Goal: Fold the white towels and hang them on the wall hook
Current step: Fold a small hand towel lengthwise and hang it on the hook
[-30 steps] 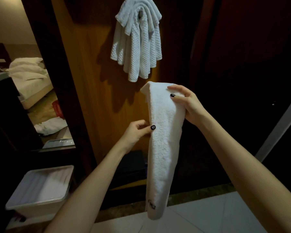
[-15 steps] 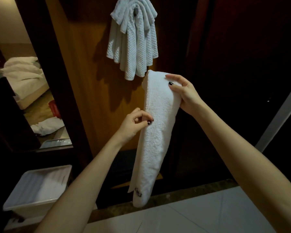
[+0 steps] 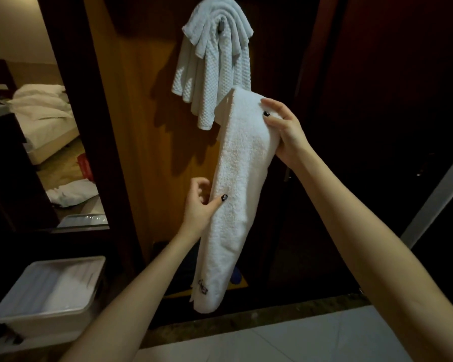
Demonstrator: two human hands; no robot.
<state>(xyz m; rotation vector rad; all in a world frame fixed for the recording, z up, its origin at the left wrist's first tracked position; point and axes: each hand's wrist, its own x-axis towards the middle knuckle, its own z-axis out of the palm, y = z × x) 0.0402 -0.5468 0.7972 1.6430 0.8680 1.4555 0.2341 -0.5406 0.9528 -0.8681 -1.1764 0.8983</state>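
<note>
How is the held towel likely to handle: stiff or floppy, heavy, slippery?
Probably floppy: the towel hangs limp from the right hand and droops over at its top. Likely light, since a thumb-and-finger pinch carries it. Its terry pile looks grippy, so it should hardly slip from the left hand.

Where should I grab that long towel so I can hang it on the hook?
Grip the towel at its rounded top end, coming from the right as the right hand does. It hangs long and limp, so a top hold probably lets it drape over the hook.
</note>
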